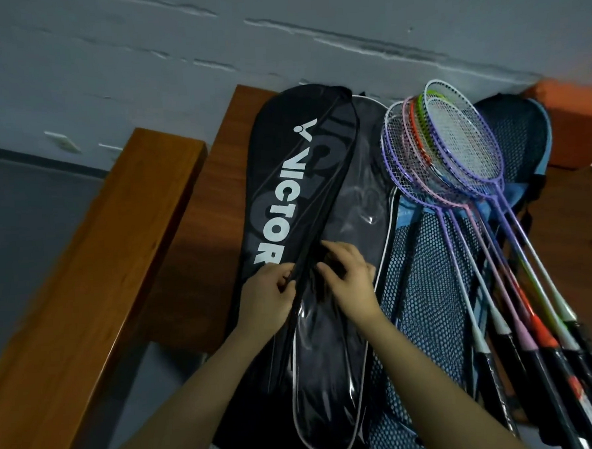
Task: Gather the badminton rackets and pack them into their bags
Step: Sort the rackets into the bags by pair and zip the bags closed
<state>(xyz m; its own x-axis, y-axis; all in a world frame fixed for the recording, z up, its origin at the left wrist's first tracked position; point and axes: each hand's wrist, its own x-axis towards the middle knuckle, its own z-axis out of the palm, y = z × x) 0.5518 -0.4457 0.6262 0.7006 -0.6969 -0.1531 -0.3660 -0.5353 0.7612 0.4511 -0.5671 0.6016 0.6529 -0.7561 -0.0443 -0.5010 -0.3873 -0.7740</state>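
Note:
A black racket bag (287, 176) with white lettering lies lengthwise on the wooden table (199, 243). My left hand (267, 296) pinches its dark zipper edge. My right hand (350, 279) curls its fingers on the same seam, just to the right. Under it lies a clear-fronted black bag (325, 377) with white piping. To the right, blue mesh bags (428, 286) lie flat. Several rackets (455, 154) with purple, pink, orange, green and white frames are fanned over the mesh bags, handles toward me.
A wooden beam (94, 269) runs along the table's left side, with grey floor beyond it. A cracked grey wall (278, 36) stands behind the table. An orange object (573, 120) sits at the far right corner.

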